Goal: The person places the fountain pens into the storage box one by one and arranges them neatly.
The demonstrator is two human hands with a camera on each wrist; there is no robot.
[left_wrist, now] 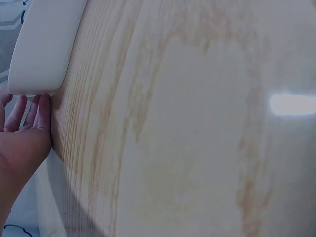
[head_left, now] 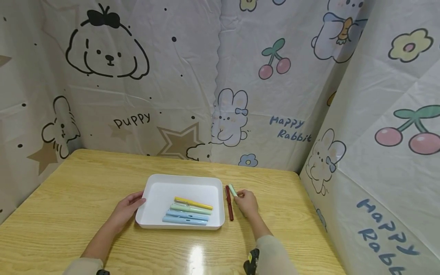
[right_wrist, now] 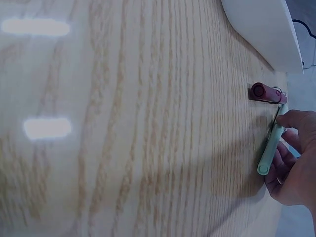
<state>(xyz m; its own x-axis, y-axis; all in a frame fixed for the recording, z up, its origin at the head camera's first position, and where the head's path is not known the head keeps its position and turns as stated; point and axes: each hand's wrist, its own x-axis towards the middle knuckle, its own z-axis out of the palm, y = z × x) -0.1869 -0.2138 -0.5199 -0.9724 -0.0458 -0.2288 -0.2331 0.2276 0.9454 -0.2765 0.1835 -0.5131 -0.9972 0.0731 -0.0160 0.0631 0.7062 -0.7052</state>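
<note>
A white tray (head_left: 158,191) holds a yellow pen (head_left: 194,203), a light green pen (head_left: 190,209) and two light blue pens (head_left: 184,220), lying side by side. My left hand (head_left: 128,210) grips the tray's left end, thumb at the rim and fingers against the outer wall; in the left wrist view those fingers (left_wrist: 43,112) touch its underside edge. Right of the tray, a dark red pen (head_left: 229,203) lies on the table. Just beyond it, my right hand (head_left: 248,203) pinches another light green pen (right_wrist: 271,150) between thumb and fingers, low over the wood.
The wooden table (head_left: 103,175) reaches back to a printed cloth (head_left: 185,84) hanging behind it. More cloth (head_left: 388,114) closes off the right side, and the left is screened likewise. Light glares off the table's front.
</note>
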